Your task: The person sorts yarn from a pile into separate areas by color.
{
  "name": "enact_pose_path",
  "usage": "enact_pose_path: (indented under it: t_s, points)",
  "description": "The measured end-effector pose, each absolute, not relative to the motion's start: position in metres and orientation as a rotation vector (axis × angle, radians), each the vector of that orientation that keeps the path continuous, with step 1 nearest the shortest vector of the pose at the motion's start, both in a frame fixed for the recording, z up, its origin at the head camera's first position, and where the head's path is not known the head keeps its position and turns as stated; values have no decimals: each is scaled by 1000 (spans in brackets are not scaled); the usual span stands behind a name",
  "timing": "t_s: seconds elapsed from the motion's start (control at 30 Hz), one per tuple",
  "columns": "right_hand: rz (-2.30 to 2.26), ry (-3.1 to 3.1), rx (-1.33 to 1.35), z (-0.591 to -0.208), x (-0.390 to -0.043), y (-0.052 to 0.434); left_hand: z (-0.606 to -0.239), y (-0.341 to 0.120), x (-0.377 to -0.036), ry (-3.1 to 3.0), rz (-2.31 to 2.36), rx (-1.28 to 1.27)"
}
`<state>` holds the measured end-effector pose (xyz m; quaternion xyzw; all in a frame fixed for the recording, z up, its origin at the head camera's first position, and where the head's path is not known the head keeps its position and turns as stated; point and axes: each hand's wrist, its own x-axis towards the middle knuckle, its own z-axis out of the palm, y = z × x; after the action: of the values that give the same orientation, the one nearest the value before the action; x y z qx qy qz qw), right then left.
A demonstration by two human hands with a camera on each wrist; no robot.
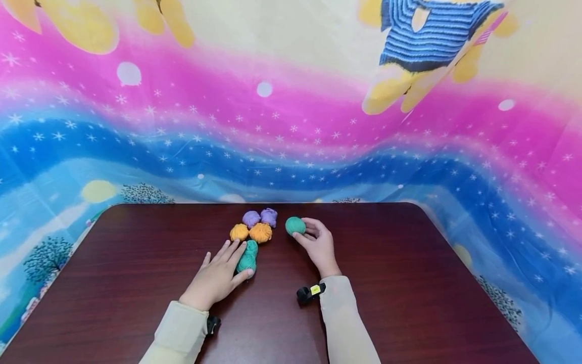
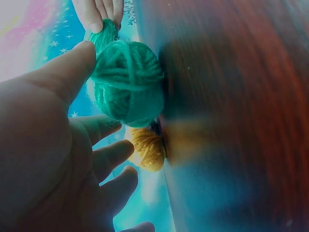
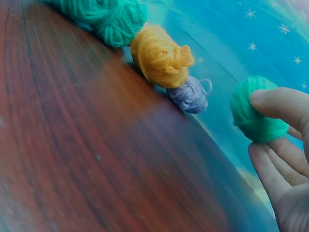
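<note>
- Head view: one green yarn ball (image 1: 295, 226) is pinched between thumb and fingers of the right hand (image 1: 320, 246); two green balls (image 1: 247, 263) are seen just beside the thumb of the left hand (image 1: 213, 278), whose fingers are spread, grasping nothing.
- Soft yarn should probably be pinched lightly, and rolling be prevented by gentle left-hand support.
- Counted: three green balls, two orange balls (image 1: 260, 233), two purple balls (image 1: 269, 217), the latter four beyond the left fingertips.

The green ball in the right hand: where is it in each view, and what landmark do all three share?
Head: green ball below centre, in the right hand.
Left wrist: green ball near top, left of centre.
Right wrist: green ball at right, mid-height.
Shared landmark: orange wool.
</note>
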<state>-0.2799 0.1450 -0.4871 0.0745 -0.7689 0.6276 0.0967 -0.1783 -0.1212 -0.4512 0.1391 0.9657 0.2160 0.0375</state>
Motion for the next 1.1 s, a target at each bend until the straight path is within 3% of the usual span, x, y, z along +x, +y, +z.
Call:
enact_pose_path:
  t_s: [0.7, 1.1]
  points:
    - [1788, -2108, -156, -498, -284, 160, -451, -120, -178, 2957, 647, 409]
    - [1718, -2068, -243, -501, -288, 161, -451, -119, -178, 2958, 645, 414]
